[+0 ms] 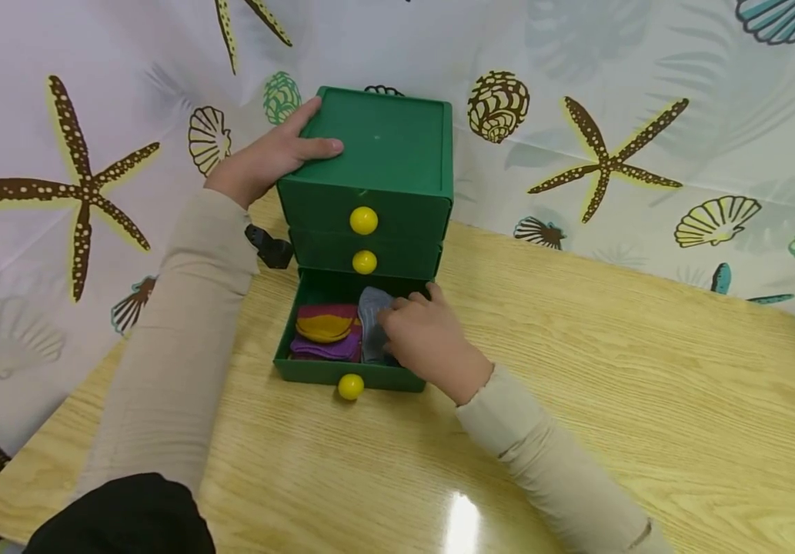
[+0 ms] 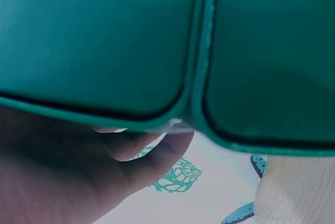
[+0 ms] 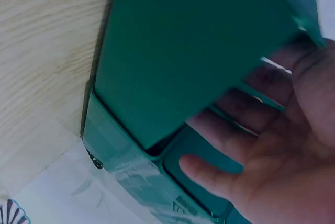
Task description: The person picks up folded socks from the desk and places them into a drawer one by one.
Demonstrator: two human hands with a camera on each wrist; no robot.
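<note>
A green tabletop drawer cabinet (image 1: 376, 146) with yellow knobs stands on the table, its bottom drawer (image 1: 310, 371) pulled out. My left hand (image 1: 265, 158) rests on the cabinet's upper left edge, thumb on top and other fingers along the side and back. My right hand (image 1: 432, 342) reaches over the drawer's right side and touches grey-blue folded fabric (image 1: 372, 312). Its fingers are loosely extended in the right wrist view, tips hidden behind the drawer wall. At the drawer's left lie a folded maroon-and-mustard piece of fabric (image 1: 325, 323) and a purple one (image 1: 328, 346).
Two upper drawers are closed, with yellow knobs (image 1: 364, 221) on their fronts. A small black object (image 1: 272, 248) is beside the cabinet's left side. A shell-and-starfish patterned curtain (image 1: 397, 46) hangs behind the wooden table (image 1: 612, 346).
</note>
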